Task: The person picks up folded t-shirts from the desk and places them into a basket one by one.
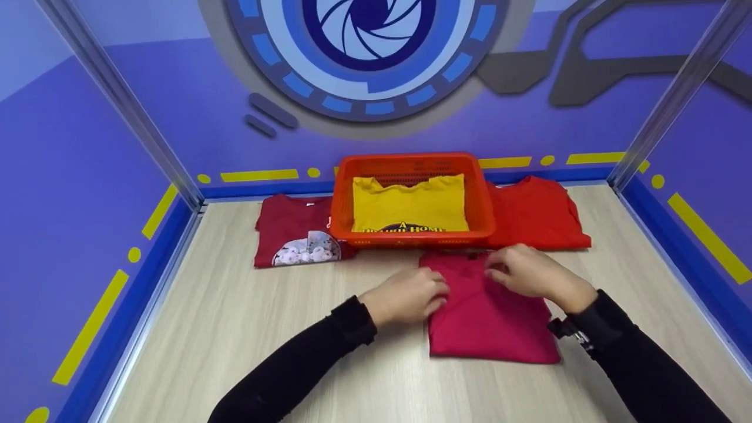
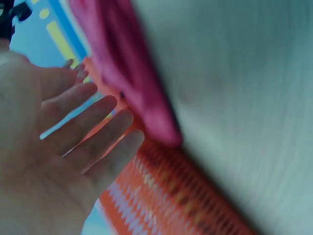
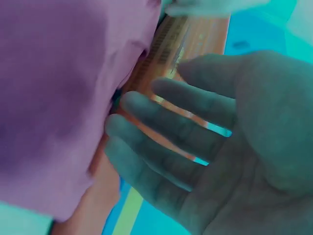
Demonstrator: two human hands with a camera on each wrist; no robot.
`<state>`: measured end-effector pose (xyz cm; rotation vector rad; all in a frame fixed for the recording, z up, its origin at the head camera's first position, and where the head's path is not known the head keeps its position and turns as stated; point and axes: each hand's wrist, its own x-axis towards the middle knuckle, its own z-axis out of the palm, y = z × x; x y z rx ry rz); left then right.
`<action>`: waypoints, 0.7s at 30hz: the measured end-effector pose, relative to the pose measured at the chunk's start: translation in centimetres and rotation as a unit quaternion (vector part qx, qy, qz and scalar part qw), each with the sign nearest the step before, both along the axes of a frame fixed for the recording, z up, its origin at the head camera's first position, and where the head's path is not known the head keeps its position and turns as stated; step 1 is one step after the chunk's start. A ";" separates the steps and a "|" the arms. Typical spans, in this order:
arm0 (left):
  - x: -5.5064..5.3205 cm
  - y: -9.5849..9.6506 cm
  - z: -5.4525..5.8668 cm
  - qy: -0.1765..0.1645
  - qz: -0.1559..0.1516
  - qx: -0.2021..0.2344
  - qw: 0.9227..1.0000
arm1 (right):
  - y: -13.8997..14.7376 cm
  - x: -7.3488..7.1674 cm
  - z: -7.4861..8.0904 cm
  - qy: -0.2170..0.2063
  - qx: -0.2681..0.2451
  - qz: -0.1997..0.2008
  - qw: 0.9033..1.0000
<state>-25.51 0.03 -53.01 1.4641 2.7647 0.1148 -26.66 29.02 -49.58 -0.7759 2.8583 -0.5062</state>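
Pink shirt [image 1: 490, 326] lies before the basket [image 1: 411, 237]. Left hand [image 1: 405, 295] and right hand [image 1: 531, 271] are near it, fingers loosely extended. Yellow shirt [image 1: 411, 205] sits inside the basket.

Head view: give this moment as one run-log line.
left hand: empty, at folded magenta shirt's left edge | right hand: empty, at its upper right | yellow shirt: in orange basket

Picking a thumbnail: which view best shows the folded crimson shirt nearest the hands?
The head view: the folded crimson shirt lies wholly in frame, slightly hidden by the left hand and right hand. The left wrist view catches a narrow, blurred strip; the right wrist view, a large purplish part cut off by the frame.
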 end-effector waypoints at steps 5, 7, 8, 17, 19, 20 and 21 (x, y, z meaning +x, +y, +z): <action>0.2 1.2 -1.3 0.000 0.004 -0.007 1.000 | 2.3 0.2 -1.7 -0.024 0.042 -0.019 0.999; 0.3 1.4 -1.3 -0.003 0.017 -0.005 1.000 | 2.5 0.3 -2.4 -0.034 0.052 -0.024 0.998; 0.4 1.4 -1.2 -0.005 0.022 -0.006 1.000 | 2.5 0.3 -2.7 -0.034 0.056 -0.026 0.997; 0.5 -0.4 -0.8 -0.020 0.056 0.000 0.998 | 0.1 0.6 -3.6 0.000 0.069 -0.034 0.997; 0.5 -1.2 -0.9 -0.019 0.067 0.005 0.998 | -0.8 0.6 -3.8 0.003 0.071 -0.037 0.997; 0.5 -1.6 -1.0 -0.018 0.073 0.007 0.997 | -1.2 0.6 -3.9 0.005 0.073 -0.038 0.997; 0.6 -2.0 -1.1 -0.016 0.079 0.009 0.997 | -1.7 0.7 -4.0 0.008 0.073 -0.038 0.997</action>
